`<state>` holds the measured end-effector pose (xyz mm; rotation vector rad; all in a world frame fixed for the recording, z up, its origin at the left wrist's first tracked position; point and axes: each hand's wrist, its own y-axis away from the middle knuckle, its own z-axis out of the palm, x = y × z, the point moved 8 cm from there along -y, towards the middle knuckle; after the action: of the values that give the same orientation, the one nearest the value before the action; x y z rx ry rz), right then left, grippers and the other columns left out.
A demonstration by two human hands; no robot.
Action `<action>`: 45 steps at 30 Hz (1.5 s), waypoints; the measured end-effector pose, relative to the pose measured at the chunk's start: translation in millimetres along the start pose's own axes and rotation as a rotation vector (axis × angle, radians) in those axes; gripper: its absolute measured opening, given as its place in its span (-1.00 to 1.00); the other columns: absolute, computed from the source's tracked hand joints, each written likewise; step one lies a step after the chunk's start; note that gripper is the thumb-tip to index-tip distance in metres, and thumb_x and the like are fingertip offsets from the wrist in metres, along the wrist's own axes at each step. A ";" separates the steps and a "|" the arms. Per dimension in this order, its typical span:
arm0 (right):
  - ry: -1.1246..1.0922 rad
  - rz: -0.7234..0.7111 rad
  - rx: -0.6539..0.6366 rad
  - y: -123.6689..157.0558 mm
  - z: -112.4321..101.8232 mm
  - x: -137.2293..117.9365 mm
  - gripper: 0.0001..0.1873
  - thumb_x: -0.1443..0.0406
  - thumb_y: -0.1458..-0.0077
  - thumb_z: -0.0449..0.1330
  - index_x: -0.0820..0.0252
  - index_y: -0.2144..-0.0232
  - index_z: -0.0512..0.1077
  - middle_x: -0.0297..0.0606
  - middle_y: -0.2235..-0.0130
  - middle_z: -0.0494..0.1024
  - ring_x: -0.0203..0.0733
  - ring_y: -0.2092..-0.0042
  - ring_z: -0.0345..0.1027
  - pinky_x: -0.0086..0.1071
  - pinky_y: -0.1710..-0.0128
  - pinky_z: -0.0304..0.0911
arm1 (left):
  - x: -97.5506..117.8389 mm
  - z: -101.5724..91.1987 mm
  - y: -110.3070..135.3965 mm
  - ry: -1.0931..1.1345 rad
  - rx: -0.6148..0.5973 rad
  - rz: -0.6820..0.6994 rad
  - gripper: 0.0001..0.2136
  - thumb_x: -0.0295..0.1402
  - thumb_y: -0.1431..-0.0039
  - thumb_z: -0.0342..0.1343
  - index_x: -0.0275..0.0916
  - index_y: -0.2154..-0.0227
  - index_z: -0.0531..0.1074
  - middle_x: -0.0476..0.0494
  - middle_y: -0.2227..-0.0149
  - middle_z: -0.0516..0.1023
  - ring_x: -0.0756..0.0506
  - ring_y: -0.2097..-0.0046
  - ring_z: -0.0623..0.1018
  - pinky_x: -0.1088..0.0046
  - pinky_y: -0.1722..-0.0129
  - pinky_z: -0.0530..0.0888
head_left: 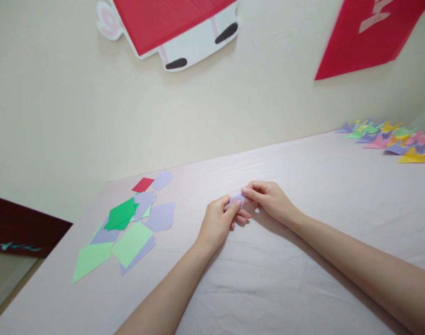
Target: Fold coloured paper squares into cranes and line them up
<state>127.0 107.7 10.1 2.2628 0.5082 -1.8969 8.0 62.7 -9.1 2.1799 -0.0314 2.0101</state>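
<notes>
Our left hand point(217, 216) pinched a small lilac paper point(236, 201) with its thumb across the face and fingers behind, while our right hand point(266, 196) pinched its one-o'clock edge between thumb and fingertip. We judged that the left steadied the piece so the right could work that edge. The left's lower fingers spread loosely; whether the paper touched the pale cloth point(303, 293), we could not tell.

At nine o'clock from our hands, loose sheets overlapped: a dark green sheet point(121, 214), a pale green sheet point(132, 243), a red sheet point(143, 184) and several lilac ones, probably laid there for easy picking. Between two and three o'clock stood folded paper pieces point(395, 142), points upward, presumably set well apart so our right arm would not brush them.

A stretch of cloth on either side gave our wrists room to turn. The table's left edge ran slantwise beyond the loose sheets, toward eight o'clock; the near edge lay out of view. At twelve o'clock the cloth met the wall point(261, 102), which bore a red-and-white cutout point(177, 28) and, toward one o'clock, a red panel point(369, 42).
</notes>
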 end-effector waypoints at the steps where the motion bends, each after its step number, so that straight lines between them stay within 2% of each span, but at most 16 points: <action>1: 0.007 -0.001 -0.005 -0.6 -0.6 0.7 -0.56 -0.02 -0.04 0.20 0.17 0.63 0.31 -0.46 0.63 0.26 -0.36 0.55 0.09 -0.44 0.53 0.04 | -0.2 0.2 -0.3 0.017 -0.009 -0.001 -0.69 -0.08 -0.15 0.13 -0.28 0.38 0.43 -0.20 0.42 0.64 -0.04 0.47 0.58 0.60 0.59 0.28; 3: 0.012 -0.003 0.008 -2.3 -5.2 2.7 -0.54 -0.05 -0.07 0.16 0.17 0.61 0.32 -0.45 0.62 0.27 -0.34 0.56 0.10 -0.43 0.54 0.04 | -1.1 -0.6 -0.8 0.051 -0.014 -0.012 -0.68 -0.07 -0.13 0.15 -0.28 0.39 0.43 -0.20 0.42 0.64 -0.04 0.48 0.58 0.59 0.58 0.29; 5: 0.028 -0.024 0.074 -4.0 -15.1 3.3 -0.53 -0.06 -0.12 0.11 0.16 0.58 0.33 -0.44 0.61 0.26 -0.32 0.55 0.11 -0.43 0.53 0.04 | -1.7 -3.4 -0.9 0.078 0.005 -0.025 -0.67 -0.07 -0.10 0.17 -0.29 0.40 0.44 -0.21 0.43 0.64 -0.03 0.50 0.57 0.59 0.58 0.29; 8: 0.062 -0.120 0.144 -3.2 -23.8 -3.3 -0.55 -0.03 -0.19 0.04 0.16 0.52 0.37 -0.39 0.54 0.32 -0.28 0.47 0.19 -0.41 0.44 0.13 | -1.1 -6.7 -0.4 0.095 0.029 -0.032 -0.66 -0.06 -0.08 0.18 -0.31 0.41 0.45 -0.22 0.44 0.63 -0.02 0.51 0.55 0.58 0.57 0.29; 11: 0.059 -0.180 0.030 0.9 -9.4 -10.2 -0.68 0.04 -0.19 0.09 0.16 0.36 0.41 -0.35 0.41 0.42 -0.24 0.35 0.28 -0.41 0.34 0.21 | 0.3 -5.3 0.2 0.083 0.008 -0.029 -0.65 -0.04 -0.07 0.19 -0.30 0.41 0.46 -0.20 0.47 0.62 -0.02 0.52 0.54 0.57 0.57 0.29; 14: 0.084 -0.157 -0.080 5.4 7.2 -12.0 -0.74 0.09 -0.16 0.14 0.16 0.41 0.39 -0.38 0.46 0.41 -0.27 0.40 0.26 -0.42 0.39 0.17 | 2.4 -2.7 0.6 0.060 -0.018 -0.011 -0.66 -0.06 -0.09 0.17 -0.29 0.42 0.45 -0.16 0.50 0.60 -0.01 0.54 0.53 0.58 0.57 0.29; 19: 0.149 -0.129 -0.061 5.5 6.4 -11.4 -0.67 0.12 -0.15 0.11 0.16 0.57 0.34 -0.43 0.56 0.33 -0.30 0.47 0.18 -0.43 0.44 0.09 | 5.6 -0.4 2.0 0.021 -0.036 0.023 -0.71 -0.12 -0.15 0.14 -0.29 0.41 0.47 -0.11 0.52 0.58 0.00 0.53 0.52 0.59 0.57 0.27; 24: 0.153 -0.118 -0.097 2.1 3.8 -5.7 -0.53 0.06 -0.21 0.03 0.14 0.66 0.25 -0.44 0.63 0.27 -0.32 0.53 0.14 -0.42 0.47 0.10 | 4.7 0.1 3.5 0.027 -0.054 0.011 -0.69 -0.09 -0.15 0.12 -0.28 0.43 0.47 -0.13 0.51 0.58 -0.01 0.52 0.54 0.58 0.56 0.27; 28: 0.210 -0.193 -0.103 3.4 2.3 -12.8 -0.55 0.05 -0.27 -0.03 0.15 0.55 0.33 -0.37 0.53 0.38 -0.26 0.45 0.23 -0.39 0.40 0.16 | 2.3 -2.2 1.9 0.022 -0.048 -0.003 -0.66 -0.06 -0.13 0.12 -0.28 0.45 0.44 -0.11 0.56 0.56 0.00 0.57 0.49 0.58 0.60 0.23; 30: 0.295 -0.282 -0.096 5.6 3.7 -21.5 -0.63 0.07 -0.26 0.03 0.14 0.48 0.36 -0.31 0.45 0.43 -0.20 0.34 0.26 -0.35 0.31 0.18 | 0.8 -4.4 0.3 -0.011 -0.044 -0.006 -0.66 -0.05 -0.12 0.12 -0.27 0.47 0.42 -0.07 0.62 0.51 0.03 0.62 0.43 0.58 0.63 0.20; 33: 0.434 -0.385 -0.061 7.7 6.0 -28.8 -0.65 0.09 -0.26 0.05 0.12 0.50 0.33 -0.28 0.41 0.41 -0.13 0.25 0.21 -0.25 0.17 0.15 | -2.7 -8.9 -1.2 -0.041 -0.073 -0.028 -0.66 -0.05 -0.13 0.12 -0.26 0.51 0.40 -0.03 0.66 0.46 0.04 0.64 0.37 0.57 0.61 0.22; 36: 0.524 -0.370 -0.071 5.0 7.4 -20.9 -0.63 0.17 -0.30 0.00 0.14 0.53 0.34 -0.23 0.34 0.42 -0.11 0.21 0.17 -0.16 0.08 0.09 | -4.6 -20.7 0.0 -0.100 -0.112 -0.070 -0.65 -0.07 -0.14 0.10 -0.25 0.57 0.37 -0.03 0.67 0.44 0.05 0.65 0.36 0.56 0.61 0.23; 41: 0.633 -0.326 -0.063 1.1 4.8 -9.6 -0.63 0.21 -0.29 0.00 0.15 0.53 0.38 -0.18 0.28 0.46 -0.06 0.17 0.14 -0.12 0.08 0.07 | 1.7 -50.8 7.7 -0.362 -0.098 -0.134 -0.63 -0.06 -0.17 0.02 -0.23 0.59 0.36 0.04 0.75 0.32 0.05 0.70 0.24 0.54 0.65 0.12; 43: 0.630 -0.336 -0.045 2.5 6.7 -12.6 -0.66 0.18 -0.30 0.00 0.14 0.47 0.40 -0.18 0.25 0.47 -0.06 0.15 0.15 -0.13 0.07 0.07 | 3.3 -50.9 11.1 -0.395 -0.109 -0.142 -0.65 -0.07 -0.18 0.01 -0.23 0.57 0.37 0.07 0.76 0.29 0.05 0.70 0.20 0.54 0.64 0.11; 45: 0.614 -0.348 -0.043 5.3 11.8 -16.9 -0.70 0.17 -0.31 0.01 0.13 0.39 0.41 -0.19 0.24 0.47 -0.06 0.14 0.16 -0.14 0.06 0.08 | 2.8 -42.3 13.2 -0.392 -0.121 -0.130 -0.65 -0.09 -0.19 0.00 -0.22 0.57 0.35 0.08 0.76 0.29 0.04 0.69 0.19 0.53 0.63 0.10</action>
<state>115.4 96.2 23.8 2.8583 1.0631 -1.2366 -35.3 56.0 -1.8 2.3906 -0.0588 1.4499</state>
